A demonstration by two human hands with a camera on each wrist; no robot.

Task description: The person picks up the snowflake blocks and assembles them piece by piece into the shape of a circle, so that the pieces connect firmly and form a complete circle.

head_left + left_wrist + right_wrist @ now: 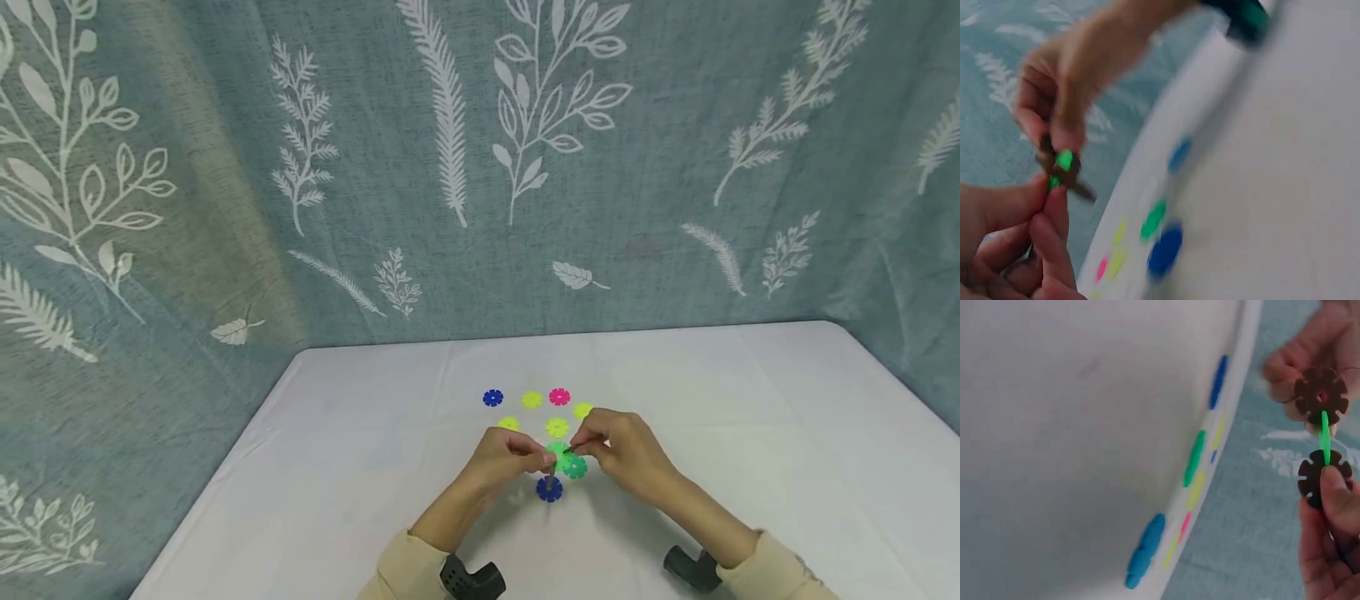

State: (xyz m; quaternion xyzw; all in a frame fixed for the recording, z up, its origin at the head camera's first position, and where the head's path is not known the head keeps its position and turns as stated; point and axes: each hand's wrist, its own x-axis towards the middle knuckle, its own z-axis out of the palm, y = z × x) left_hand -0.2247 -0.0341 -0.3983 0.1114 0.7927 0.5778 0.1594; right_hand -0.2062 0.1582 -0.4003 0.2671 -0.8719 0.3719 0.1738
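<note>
Aloft: two brown discs (1333, 394), one green (1325, 437)

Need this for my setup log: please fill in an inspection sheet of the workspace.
Surface: white-covered table; blue discs, yellow discs, a pink disc and a green disc lie on it.
Work pieces: in the right wrist view, a bright green disc shows edge-on between an upper brown disc and a lower brown disc; whether they are locked together cannot be told.
Clutter: nothing seen.
Hands: left hand pinches the upper brown disc; right hand pinches the lower brown disc.
Cables: nothing seen.
Surroundings: teal cloth with white leaf prints behind the table.
</note>
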